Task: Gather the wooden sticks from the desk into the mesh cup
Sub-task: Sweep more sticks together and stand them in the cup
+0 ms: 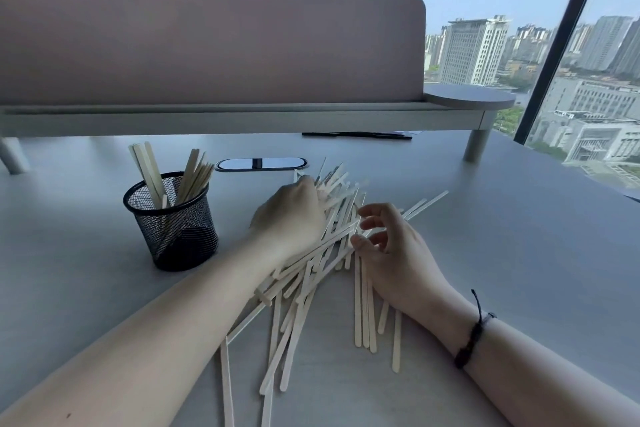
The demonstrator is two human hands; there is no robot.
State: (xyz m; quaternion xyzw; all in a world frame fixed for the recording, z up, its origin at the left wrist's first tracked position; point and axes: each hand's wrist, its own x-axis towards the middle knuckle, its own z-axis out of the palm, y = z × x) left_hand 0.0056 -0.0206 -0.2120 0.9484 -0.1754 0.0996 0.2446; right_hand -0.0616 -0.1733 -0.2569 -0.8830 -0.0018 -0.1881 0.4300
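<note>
A loose heap of wooden sticks sprawls across the middle of the desk, trailing toward its near edge. The left hand curls over the heap's far end, gripping a bunch. The right hand rests beside it, fingers loose, holding nothing. Left of the heap stands the black mesh cup, some sticks upright inside.

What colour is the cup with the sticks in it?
Black. The mesh cup shows best in the head view.
</note>
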